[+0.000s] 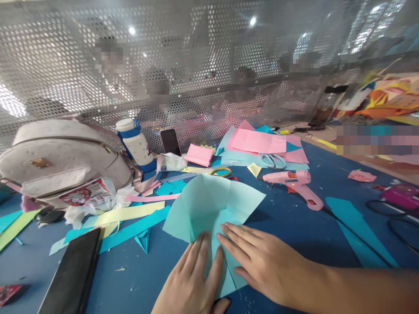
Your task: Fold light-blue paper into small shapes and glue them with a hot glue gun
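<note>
A light turquoise sheet of paper (222,194) lies in front of me, its far part fanned up in a curve and its near part folded down on the table. My left hand (188,277) presses on the near left of the sheet, fingers stretched out and thumb apart. On the near right part rests my right hand (270,259), also open, with fingers laid flat towards the middle fold. Part of the fold is hidden under both hands. Just past the paper are the yellow-orange handles of a pair of scissors (221,171). A pink glue gun (299,185) lies to the right.
To the left are a black phone (72,274), paper strips (131,233) and a pale backpack (62,161). Behind stand a bottle (135,144) and a second phone (170,141). Pink sheets (258,141) and grey-blue scissors (273,161) lie before a perforated metal screen (203,56).
</note>
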Action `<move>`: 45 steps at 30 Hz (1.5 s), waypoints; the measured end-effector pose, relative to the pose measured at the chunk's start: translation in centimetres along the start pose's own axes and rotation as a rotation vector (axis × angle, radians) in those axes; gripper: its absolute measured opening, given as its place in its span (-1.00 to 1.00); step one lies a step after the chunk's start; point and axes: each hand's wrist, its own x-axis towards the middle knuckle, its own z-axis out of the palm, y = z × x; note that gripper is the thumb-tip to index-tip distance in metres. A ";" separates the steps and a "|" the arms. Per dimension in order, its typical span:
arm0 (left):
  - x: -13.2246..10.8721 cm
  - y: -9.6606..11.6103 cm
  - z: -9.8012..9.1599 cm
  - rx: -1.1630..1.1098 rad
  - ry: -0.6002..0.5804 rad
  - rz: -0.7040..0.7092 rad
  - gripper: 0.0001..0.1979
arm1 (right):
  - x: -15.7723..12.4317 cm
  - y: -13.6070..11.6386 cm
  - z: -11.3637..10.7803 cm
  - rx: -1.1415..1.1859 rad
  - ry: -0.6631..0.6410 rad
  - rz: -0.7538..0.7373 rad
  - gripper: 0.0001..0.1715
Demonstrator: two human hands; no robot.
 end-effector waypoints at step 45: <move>0.0 1.5 1.7 -0.028 0.073 -0.198 -0.35 | 0.8 0.4 -0.3 -0.030 -0.094 -0.127 -0.47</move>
